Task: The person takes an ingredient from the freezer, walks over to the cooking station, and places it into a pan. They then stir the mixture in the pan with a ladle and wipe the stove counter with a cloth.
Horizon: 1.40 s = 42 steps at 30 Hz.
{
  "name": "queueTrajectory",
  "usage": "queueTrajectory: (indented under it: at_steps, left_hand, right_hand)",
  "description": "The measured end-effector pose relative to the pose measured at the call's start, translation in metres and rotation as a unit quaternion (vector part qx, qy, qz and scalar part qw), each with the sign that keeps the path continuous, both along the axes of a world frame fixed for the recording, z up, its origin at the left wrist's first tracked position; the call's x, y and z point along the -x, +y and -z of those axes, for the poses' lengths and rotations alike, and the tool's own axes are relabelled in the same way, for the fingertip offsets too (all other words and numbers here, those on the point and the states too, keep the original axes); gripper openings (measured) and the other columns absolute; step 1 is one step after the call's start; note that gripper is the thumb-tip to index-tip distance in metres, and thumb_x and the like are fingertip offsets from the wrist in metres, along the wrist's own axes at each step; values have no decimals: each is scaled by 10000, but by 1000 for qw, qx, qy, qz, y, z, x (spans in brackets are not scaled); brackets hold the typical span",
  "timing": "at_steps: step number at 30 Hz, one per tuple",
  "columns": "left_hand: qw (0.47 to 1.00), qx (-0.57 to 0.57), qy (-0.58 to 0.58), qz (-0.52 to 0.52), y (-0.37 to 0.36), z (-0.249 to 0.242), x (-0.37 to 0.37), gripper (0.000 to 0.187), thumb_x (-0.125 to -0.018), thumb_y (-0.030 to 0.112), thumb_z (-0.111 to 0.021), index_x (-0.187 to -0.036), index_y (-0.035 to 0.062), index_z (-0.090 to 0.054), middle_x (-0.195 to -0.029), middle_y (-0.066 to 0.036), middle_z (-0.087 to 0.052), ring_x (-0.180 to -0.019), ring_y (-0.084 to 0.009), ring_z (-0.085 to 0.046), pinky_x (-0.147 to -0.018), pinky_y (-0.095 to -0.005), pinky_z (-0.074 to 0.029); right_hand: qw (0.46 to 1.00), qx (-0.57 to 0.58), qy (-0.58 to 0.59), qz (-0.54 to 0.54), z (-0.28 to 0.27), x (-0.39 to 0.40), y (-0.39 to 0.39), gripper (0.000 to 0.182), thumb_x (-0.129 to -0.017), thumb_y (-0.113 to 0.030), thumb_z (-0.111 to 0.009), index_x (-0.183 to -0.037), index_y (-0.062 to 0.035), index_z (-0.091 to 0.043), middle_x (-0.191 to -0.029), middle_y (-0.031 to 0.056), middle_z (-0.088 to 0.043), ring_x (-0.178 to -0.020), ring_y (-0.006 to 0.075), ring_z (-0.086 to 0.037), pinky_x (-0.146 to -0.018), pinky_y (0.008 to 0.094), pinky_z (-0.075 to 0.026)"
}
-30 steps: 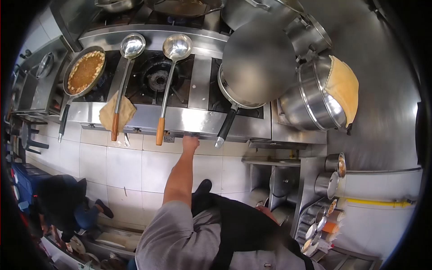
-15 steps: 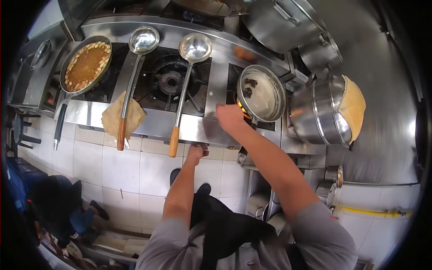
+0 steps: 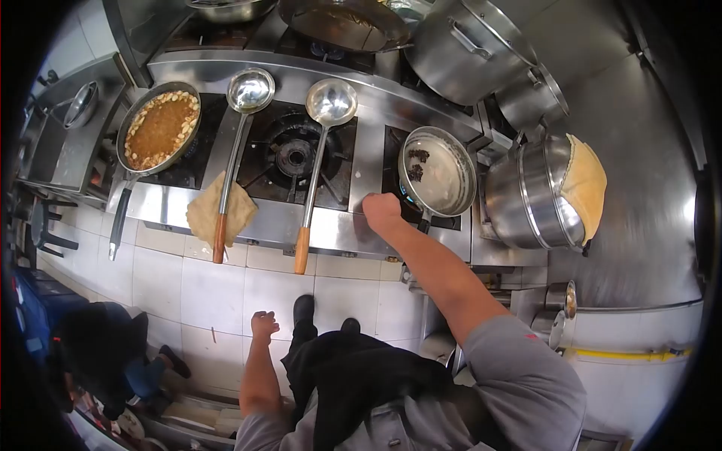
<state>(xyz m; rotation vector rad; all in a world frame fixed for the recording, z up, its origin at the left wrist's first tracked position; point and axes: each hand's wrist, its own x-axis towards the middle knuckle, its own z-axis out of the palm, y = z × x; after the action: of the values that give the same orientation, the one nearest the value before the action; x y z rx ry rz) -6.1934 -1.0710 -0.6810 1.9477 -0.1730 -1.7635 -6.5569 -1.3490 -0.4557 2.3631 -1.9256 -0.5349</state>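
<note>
Right hand (image 3: 382, 213) curled, can't tell on what, just left of the pale pan (image 3: 447, 177); left hand (image 3: 264, 325) farther off, loosely open

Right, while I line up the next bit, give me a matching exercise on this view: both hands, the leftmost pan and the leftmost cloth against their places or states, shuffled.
1. Left hand
2. Right hand
3. Leftmost pan
4. Leftmost cloth

A. Beneath the handle of a ladle
B. Over the floor tiles, away from the stove
C. Brown contents, with pale pieces around the edge
D. At the stove's front, near the pan with dark clumps

Pairs: 1-B, 2-D, 3-C, 4-A
</note>
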Motion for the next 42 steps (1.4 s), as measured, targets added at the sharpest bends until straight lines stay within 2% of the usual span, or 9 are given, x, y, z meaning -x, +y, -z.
queueTrajectory:
  at_steps: [3, 9, 23, 25, 26, 31, 35, 40, 42]
  left_hand:
    - [1000, 7, 4, 7, 7, -8, -2, 446, -880, 99, -654, -1278, -20, -491, -878, -156, -626, -643, -240, -643, -543, -361, -581]
    - [993, 57, 103, 26, 21, -20, 21, 325, -862, 118, -721, -1117, -20, -573, -814, -132, -644, -581, -211, -633, -483, -329, -545]
    - [992, 80, -71, 68, 127, -96, 45, 256, -889, 201, -690, -1062, 15, -656, -874, -136, -689, -690, -240, -682, -596, -369, -586]
    - [762, 232, -406, 448, 200, -80, 34, 354, -841, 297, -705, -1099, 55, -703, -1079, -186, -701, -1071, -368, -650, -940, -419, -520]
    - [953, 40, -257, 152, 214, -115, 50, 353, -842, 300, -676, -1074, 37, -714, -1078, -224, -694, -1034, -383, -656, -917, -465, -519]
    - [929, 6, -333, 161, 319, -183, 43, 397, -854, 353, -644, -1000, -9, -716, -1066, -244, -693, -1042, -390, -653, -915, -463, -516]
    - [929, 16, -370, -7, 372, -239, 17, 442, -862, 353, -655, -1139, 9, -679, -1156, -245, -674, -1104, -407, -625, -966, -459, -494]
    - [833, -1, -535, -140, 458, -325, -43, 480, -887, 329, -657, -1256, 26, -608, -1295, -232, -605, -1209, -387, -566, -1039, -451, -446]
    - [785, -16, -602, -148, 490, -341, -77, 486, -895, 319, -655, -1278, 28, -588, -1341, -226, -576, -1258, -377, -535, -1064, -446, -427]
  right_hand:
    - [993, 26, -61, -96, -24, -9, 9, 113, -800, -95, -640, -894, -46, -681, -833, 148, -728, -786, 322, -730, -658, 431, -572]
    - [952, 189, -211, 119, -208, 31, 21, 159, -858, -167, -599, -975, -83, -668, -888, 177, -710, -856, 380, -692, -753, 499, -540]
    - [965, 197, -163, 53, -189, 189, -7, 266, -881, -147, -561, -1114, -80, -672, -1165, 193, -672, -1053, 388, -646, -891, 495, -525]
    - [861, 197, -463, -67, -192, 134, 15, 358, -913, -157, -633, -1251, -40, -631, -1096, 191, -695, -986, 302, -680, -877, 391, -519]
    - [853, 174, -487, -71, -213, 89, 41, 220, -935, -156, -628, -1088, -4, -669, -974, 178, -695, -899, 267, -664, -818, 367, -502]
    - [752, -114, -587, -277, -96, -105, 166, 116, -917, -99, -603, -825, -35, -634, -710, 73, -600, -705, 154, -600, -674, 312, -493]
    - [712, -433, -233, -502, -36, -200, 291, 305, -894, -313, -652, -1029, -45, -704, -1019, 198, -707, -958, 310, -673, -903, 388, -506]
    - [569, -737, -137, -337, 23, -275, 327, 430, -885, -394, -684, -1129, -43, -718, -1054, 173, -731, -970, 269, -687, -883, 352, -519]
    - [629, -679, -104, -364, -5, -312, 347, 428, -882, -389, -679, -1124, -38, -717, -1038, 167, -735, -954, 263, -690, -883, 348, -521]
